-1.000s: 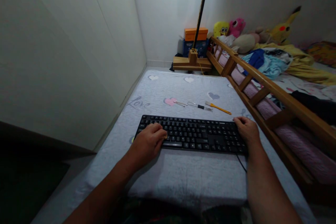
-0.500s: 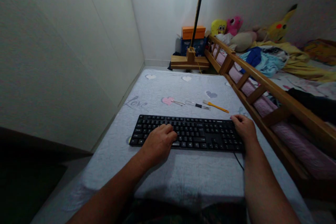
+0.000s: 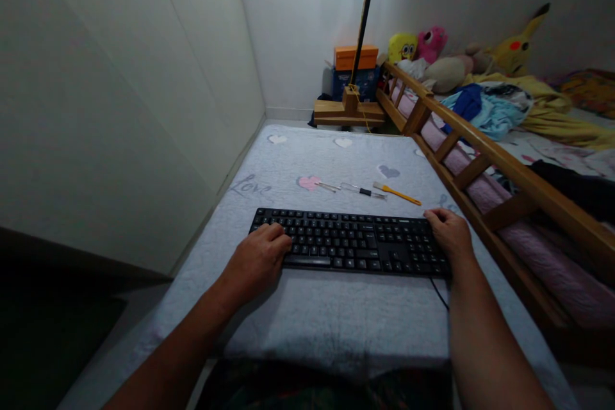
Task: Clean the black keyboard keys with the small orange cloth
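A black keyboard [image 3: 336, 240] lies flat across the bed-like surface in front of me. My left hand [image 3: 262, 256] is over its left end, fingers curled and pressed together on the keys; whatever may be in them is hidden under the hand. With thumb and fingers, my right hand [image 3: 449, 234] grips the keyboard's right end. Beyond the keyboard lie thin white sticks like cotton swabs [image 3: 328, 186], a wire tool with a black grip [image 3: 365, 191] and a small yellow-handled brush [image 3: 398, 193].
A pale quilted cover [image 3: 355, 314] with hearts lies under everything. A wooden bed rail [image 3: 500, 170] runs along the right, with plush toys and bedding behind it. Past the far edge stand a wooden stand [image 3: 348, 112] with a pole and an orange box [image 3: 355, 57]. White cabinet doors [image 3: 144, 109] rise at left.
My left hand has slid left over the keys, from near the middle to the left end. My right hand stays at the right end.
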Available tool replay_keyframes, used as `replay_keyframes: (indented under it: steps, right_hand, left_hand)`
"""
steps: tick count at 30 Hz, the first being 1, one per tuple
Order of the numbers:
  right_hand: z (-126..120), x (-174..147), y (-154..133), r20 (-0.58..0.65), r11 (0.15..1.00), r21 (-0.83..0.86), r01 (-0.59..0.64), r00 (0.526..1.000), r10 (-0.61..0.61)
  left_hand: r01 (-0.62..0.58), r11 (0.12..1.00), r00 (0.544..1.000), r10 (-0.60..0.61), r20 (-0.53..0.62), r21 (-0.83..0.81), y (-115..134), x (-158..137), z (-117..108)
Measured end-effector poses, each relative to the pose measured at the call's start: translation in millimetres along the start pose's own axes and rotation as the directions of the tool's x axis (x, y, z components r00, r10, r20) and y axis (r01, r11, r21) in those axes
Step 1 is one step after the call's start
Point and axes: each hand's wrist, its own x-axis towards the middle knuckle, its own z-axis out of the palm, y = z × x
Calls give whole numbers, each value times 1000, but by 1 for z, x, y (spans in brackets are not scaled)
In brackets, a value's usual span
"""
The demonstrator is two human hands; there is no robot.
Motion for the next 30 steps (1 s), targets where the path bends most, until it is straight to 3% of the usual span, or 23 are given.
replay_keyframes:
  steps: [7, 18, 27, 30]
  right_hand:
    - [-1, -1, -2, 3, 1000, -10, -17, 1000, 17]
    - [-1, 1, -1, 17, 999, -34, -9, 1000, 10]
    - [-1, -1, -4, 16, 1000, -23, -20, 1000, 21]
    - [-2, -1, -3, 23, 999, -23, -22, 999, 23]
  left_hand:
    - [52, 997, 995, -56, -77, -61, -24, -19, -6]
    - [130, 989, 986, -136, -97, -67, -50, -36, -11]
    - [180, 983, 979, -183, -89, -44, -67, -47, -17]
    - [183, 982, 973, -187, -136, -41, -65, -47, -19]
